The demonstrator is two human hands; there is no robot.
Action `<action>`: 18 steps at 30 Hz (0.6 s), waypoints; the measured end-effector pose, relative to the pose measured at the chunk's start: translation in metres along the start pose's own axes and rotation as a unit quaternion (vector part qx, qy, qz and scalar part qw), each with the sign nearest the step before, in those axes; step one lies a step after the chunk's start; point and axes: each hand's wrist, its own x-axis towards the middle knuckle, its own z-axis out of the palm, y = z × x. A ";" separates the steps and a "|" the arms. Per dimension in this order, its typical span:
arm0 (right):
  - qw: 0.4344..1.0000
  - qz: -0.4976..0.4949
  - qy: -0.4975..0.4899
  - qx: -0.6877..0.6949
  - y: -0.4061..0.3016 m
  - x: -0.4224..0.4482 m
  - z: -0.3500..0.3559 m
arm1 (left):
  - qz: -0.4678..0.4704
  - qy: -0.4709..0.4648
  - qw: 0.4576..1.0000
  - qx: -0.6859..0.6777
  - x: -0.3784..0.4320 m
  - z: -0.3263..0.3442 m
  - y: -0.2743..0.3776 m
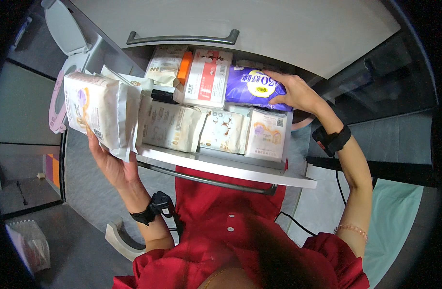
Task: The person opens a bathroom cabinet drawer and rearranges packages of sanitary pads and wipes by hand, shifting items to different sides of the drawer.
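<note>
My left hand (114, 166) holds several white soft packs (92, 103) stacked together, at the left edge of an open white drawer (221, 168). At the drawer's right rear, my right hand (297, 92) grips the right end of a purple plastic pack (242, 86) with printed writing. Left of that pack lies a white and pink pack (208, 77), with an orange box (185, 68) and a cream pack (165, 67) beyond it. Along the drawer front are a cream pack (170, 126), a pack with a cotton print (222, 130) and a white pack with an orange and purple print (267, 133).
A grey bar handle (183, 38) crosses the upper cabinet front; another bar handle (213, 180) runs below the drawer's front edge. A toilet with raised lid (64, 29) and pink seat (56, 104) is at left. A pale green cloth (394, 224) hangs at lower right.
</note>
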 end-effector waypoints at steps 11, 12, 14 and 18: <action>0.985 -0.029 0.047 -0.165 -0.008 -0.010 0.008 | 0.008 0.009 0.999 0.042 -0.010 0.006 0.004; 0.986 -0.029 0.045 -0.158 -0.010 -0.011 0.006 | 0.010 0.010 0.999 0.036 -0.010 0.002 0.002; 0.990 -0.021 0.066 -0.123 -0.013 -0.014 0.000 | 0.009 0.007 0.999 0.041 -0.009 -0.001 0.002; 0.990 0.076 0.110 0.039 -0.029 -0.028 -0.015 | -0.013 -0.028 0.999 0.025 -0.005 -0.010 0.007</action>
